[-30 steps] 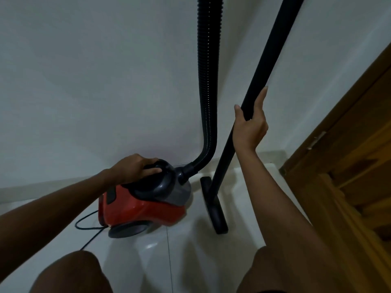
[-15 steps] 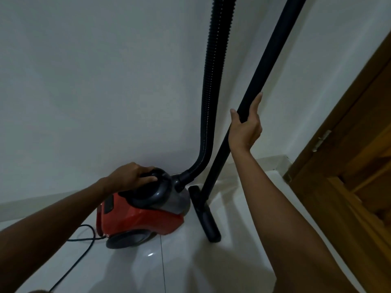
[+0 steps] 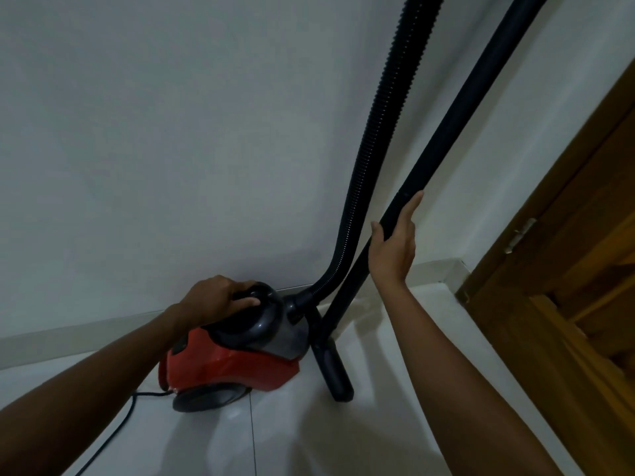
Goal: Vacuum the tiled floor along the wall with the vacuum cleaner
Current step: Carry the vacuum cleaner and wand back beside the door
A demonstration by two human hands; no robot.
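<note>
A red and dark grey canister vacuum cleaner (image 3: 237, 365) stands on the white tiled floor (image 3: 309, 438) close to the white wall (image 3: 171, 132). My left hand (image 3: 214, 298) grips the dark handle on top of the canister. A ribbed black hose (image 3: 374, 139) rises from its front and leaves the top of the view. Beside it, a straight black wand (image 3: 460, 108) slants down to the black floor nozzle (image 3: 331, 367), which rests on the tiles just right of the canister. My right hand (image 3: 393, 245) wraps the wand partway up, fingers stretched along it.
A pale skirting (image 3: 68, 341) runs along the wall's foot. A wooden door and frame (image 3: 563, 255) with a metal hinge fill the right side. A black power cord (image 3: 120, 427) trails from the canister's rear toward the lower left.
The view has tilted up and pulled back; my knees have dropped out of sight. Both hands keep their holds, and the canister and nozzle stay close together by the wall.
</note>
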